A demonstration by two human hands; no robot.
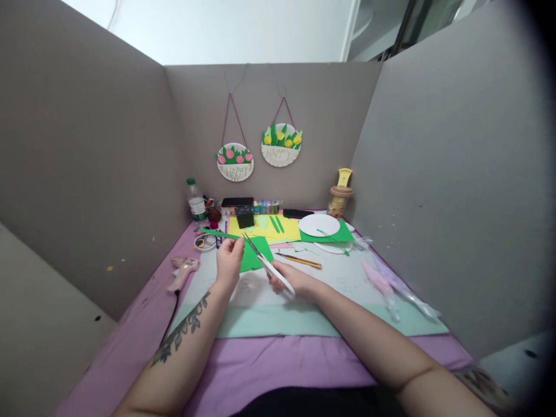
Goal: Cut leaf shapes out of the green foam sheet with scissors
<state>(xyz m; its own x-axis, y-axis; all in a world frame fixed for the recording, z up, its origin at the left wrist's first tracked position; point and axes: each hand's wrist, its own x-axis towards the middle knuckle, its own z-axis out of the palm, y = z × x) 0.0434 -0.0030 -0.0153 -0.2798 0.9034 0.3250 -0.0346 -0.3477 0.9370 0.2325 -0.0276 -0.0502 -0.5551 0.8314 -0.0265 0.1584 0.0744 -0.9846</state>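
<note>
My left hand (230, 259) is closed on a narrow green paper strip (217, 233), which sticks out to the left above the table. My right hand (284, 281) grips white-handled scissors (278, 272), their blades parted and pointing up and left, close to the left fingertips. Beneath the hands lies a green paper sheet (256, 255). A yellow paper sheet (289, 229) farther back carries two cut green leaf shapes (277, 224). An orange craft knife (299, 260) rests just beyond my right hand.
A pink glue gun (183, 274) with a cord lies at left. White paper plates (319, 225) are at the back right, plastic-wrapped pieces (382, 284) nearer on the right. A bottle (197, 202) and a lidded cup (339, 201) stand by the back wall, where two decorated plates (280, 153) hang.
</note>
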